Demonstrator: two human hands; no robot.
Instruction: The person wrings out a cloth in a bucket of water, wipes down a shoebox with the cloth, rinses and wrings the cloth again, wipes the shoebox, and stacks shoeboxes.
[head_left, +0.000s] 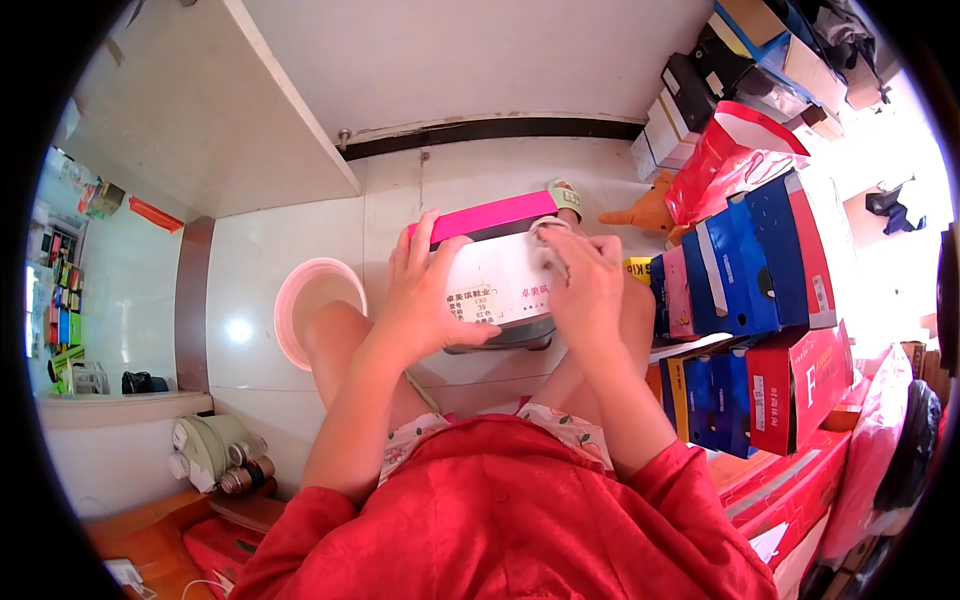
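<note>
A shoebox (500, 275) with a white printed side and a bright pink edge is held over my lap, between my knees. My left hand (420, 295) grips its left end, fingers over the pink edge and thumb on the white side near the printed label. On the right part of the white side, my right hand (580, 280) presses a crumpled greyish cloth (550, 245), its fingers bent round it. The cloth is partly blurred and partly covered by the fingers.
A pink bucket (290, 315) stands on the floor left of my leg. Stacked shoeboxes (735, 270) rise at the right, with a red bag (720, 160) and an orange plush toy (645, 212) behind. A door panel (220, 110) is at the upper left.
</note>
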